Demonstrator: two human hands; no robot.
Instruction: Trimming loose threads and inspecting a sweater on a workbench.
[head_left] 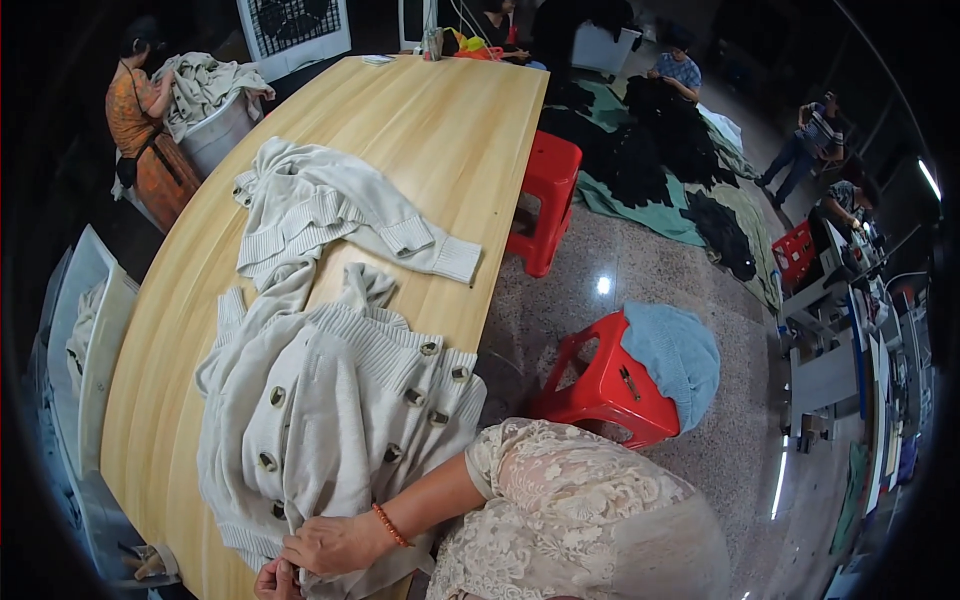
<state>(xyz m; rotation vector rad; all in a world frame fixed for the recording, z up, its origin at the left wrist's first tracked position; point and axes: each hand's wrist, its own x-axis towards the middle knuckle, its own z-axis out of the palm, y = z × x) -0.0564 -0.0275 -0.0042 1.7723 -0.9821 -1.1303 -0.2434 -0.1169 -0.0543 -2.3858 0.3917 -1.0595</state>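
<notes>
Close Fingerwork at the Bottom Edge

The right hand has its fingers bent and drawn together, clamped on the near edge of a pale buttoned cardigan. Thumb and fingertips of the left hand come up just beside it, but the picture's lower rim cuts that hand off, so I can't tell whether it grips the knit or merely rests against it. From where I stand, this looks like a stage of close handling, one small stretch of fabric being worked between the two hands. The next move, I'd judge, calls for a steady pinch and a light pull, with the bulk of the garment left lying flat.

Above the right hand sits a beaded bracelet, then a lace sleeve. The cardigan lies rumpled on the near part of the wooden table, its dark buttons facing up; a second pale knit lies just beyond.

Off to the right, a red stool bears a small dark tool and a blue cloth. Farther out, a co-worker in orange bends over a bin heaped with knitwear.
</notes>
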